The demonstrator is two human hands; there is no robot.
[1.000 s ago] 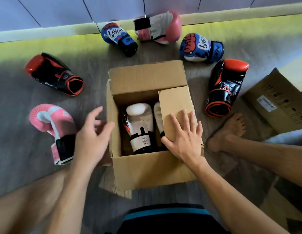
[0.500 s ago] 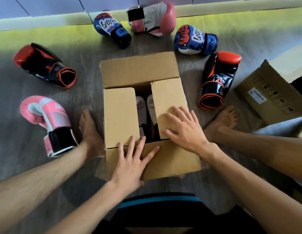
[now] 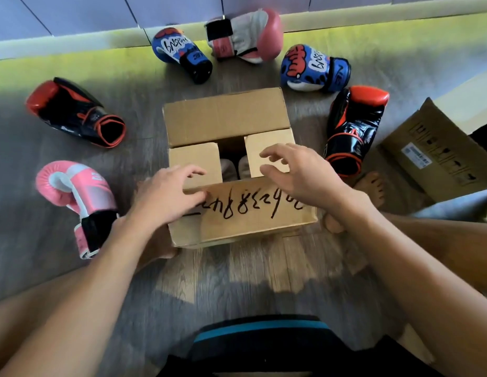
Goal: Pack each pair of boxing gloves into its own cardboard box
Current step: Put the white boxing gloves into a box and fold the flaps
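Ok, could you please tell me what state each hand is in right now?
Left hand: fingers curled at the near flap of the cardboard box; grip cannot be told.
Right hand: open, loosely curled, holding nothing.

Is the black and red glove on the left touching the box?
Apart. The head view shows bare floor between the black-and-red glove and the cardboard box.

Flaps (image 3: 193, 156) close the cardboard box (image 3: 237, 227) down to a central gap (image 3: 233, 156); loose gloves (image 3: 76, 112) ring it
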